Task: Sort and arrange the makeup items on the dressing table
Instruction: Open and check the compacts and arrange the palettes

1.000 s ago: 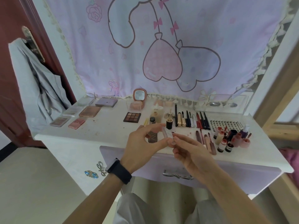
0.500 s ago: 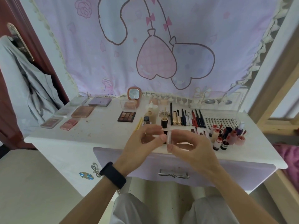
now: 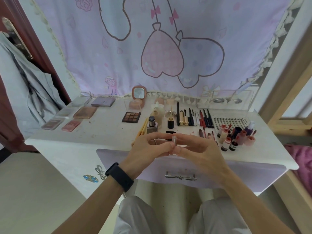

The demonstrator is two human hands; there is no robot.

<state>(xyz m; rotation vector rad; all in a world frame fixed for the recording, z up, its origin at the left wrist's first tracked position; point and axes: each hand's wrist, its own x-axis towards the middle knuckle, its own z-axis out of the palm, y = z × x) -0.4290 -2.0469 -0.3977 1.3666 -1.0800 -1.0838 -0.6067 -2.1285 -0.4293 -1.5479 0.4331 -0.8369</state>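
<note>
Both hands are up over the front edge of the bench (image 3: pixel 101 132), meeting right in the middle. Between them is a small clear tube (image 3: pixel 174 141), roughly upright and lifted off the surface. The left hand (image 3: pixel 146 149), with a black wristband (image 3: pixel 120 176) on the wrist and a ring (image 3: pixel 155 142) on one finger, pinches the tube from its side with curled fingers (image 3: pixel 158 136) and thumb. The right hand (image 3: pixel 200 152) grips it from the other side, thumb low, forefinger up near the top. So both sets of fingers are grasping that one tube. Behind the hands the bench is busy: a dark eyeshadow palette (image 3: pixel 131 117) sits mid-bench, flat compacts (image 3: pixel 85 112) lie in a group at the left end, and a small round-cornered mirror (image 3: pixel 138 92) stands at the back against the lilac curtain (image 3: pixel 160 48). Just beyond the left hand, a square glass bottle (image 3: pixel 152 126) stands beside yellow sticks (image 3: pixel 142 130), with a black-based bottle (image 3: pixel 170 123) near it. A row of pencils and mascaras (image 3: pixel 194 118) lies side by side further right. A cluster of little pink-capped bottles (image 3: pixel 236 135) stands near the right end, in front of a dotted sheet (image 3: pixel 228 121). Below the hands, the lilac drawer (image 3: pixel 118 156) shows its handle (image 3: pixel 180 175).
</note>
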